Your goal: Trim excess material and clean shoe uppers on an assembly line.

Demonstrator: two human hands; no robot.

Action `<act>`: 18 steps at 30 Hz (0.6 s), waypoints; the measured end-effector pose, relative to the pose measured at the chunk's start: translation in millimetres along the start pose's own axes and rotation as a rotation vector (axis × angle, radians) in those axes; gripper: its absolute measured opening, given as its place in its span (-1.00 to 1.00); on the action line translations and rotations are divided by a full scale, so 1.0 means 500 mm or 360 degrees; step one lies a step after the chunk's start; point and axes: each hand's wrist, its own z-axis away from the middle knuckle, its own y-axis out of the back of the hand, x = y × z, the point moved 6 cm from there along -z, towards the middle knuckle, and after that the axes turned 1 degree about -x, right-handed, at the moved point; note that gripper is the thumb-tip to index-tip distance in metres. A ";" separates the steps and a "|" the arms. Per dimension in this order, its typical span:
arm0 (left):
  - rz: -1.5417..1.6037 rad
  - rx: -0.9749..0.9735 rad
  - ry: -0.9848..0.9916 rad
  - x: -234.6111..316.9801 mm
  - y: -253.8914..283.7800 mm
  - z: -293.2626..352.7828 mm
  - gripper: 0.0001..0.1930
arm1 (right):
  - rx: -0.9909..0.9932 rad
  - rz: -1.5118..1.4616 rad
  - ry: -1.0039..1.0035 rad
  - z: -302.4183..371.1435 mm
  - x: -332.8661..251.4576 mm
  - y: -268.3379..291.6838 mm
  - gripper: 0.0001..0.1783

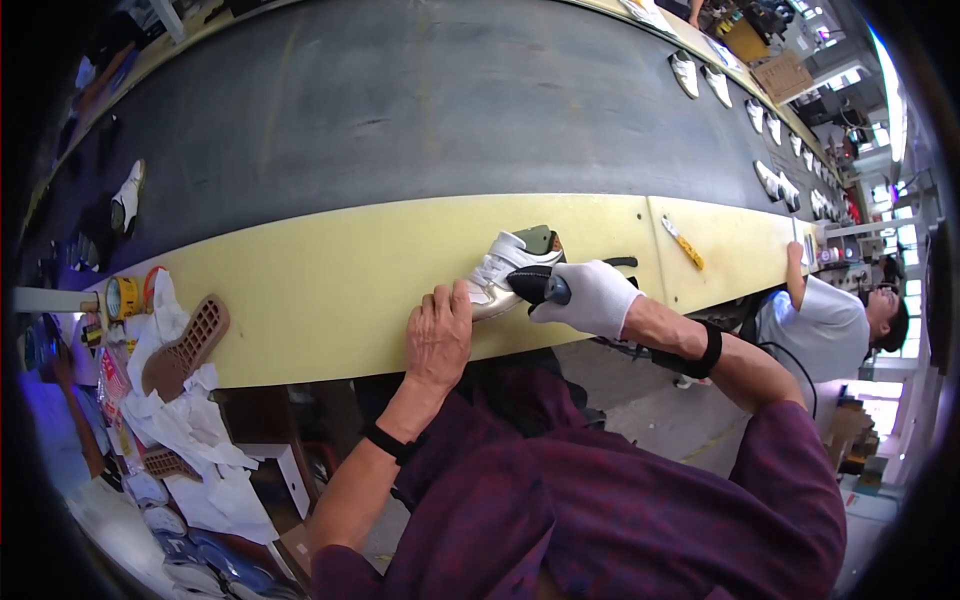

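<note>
A white sneaker lies on the pale yellow bench ledge, with a dark green and brown collar at its heel end. My bare left hand holds it by the toe end, fingers bent against it. In a white glove, my right hand is closed round a dark hand tool with a black body and a grey-blue rounded end. The tool lies against the sneaker's near side and hides part of it; its working end cannot be made out. Just beyond the glove, a curved black strip rests on the ledge.
Past the ledge runs a wide dark conveyor belt carrying white shoes. A yellow utility knife lies to the right. Brown soles, paper and yellow tape crowd the left end. A co-worker sits at the right.
</note>
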 end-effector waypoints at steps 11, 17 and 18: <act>0.0119 -0.0039 -0.0059 -0.015 0.016 0.028 -0.54 | -0.0145 -0.0046 -0.0155 -0.006 0.020 -0.004 -0.45; 0.0519 -0.0005 -0.0160 -0.024 0.073 0.023 -0.41 | -0.0108 0.0017 -0.0177 -0.027 0.020 0.004 -0.46; 0.0495 0.0009 -0.0157 -0.031 0.069 0.027 -0.41 | -0.0098 0.0020 -0.0152 -0.030 0.011 0.008 -0.46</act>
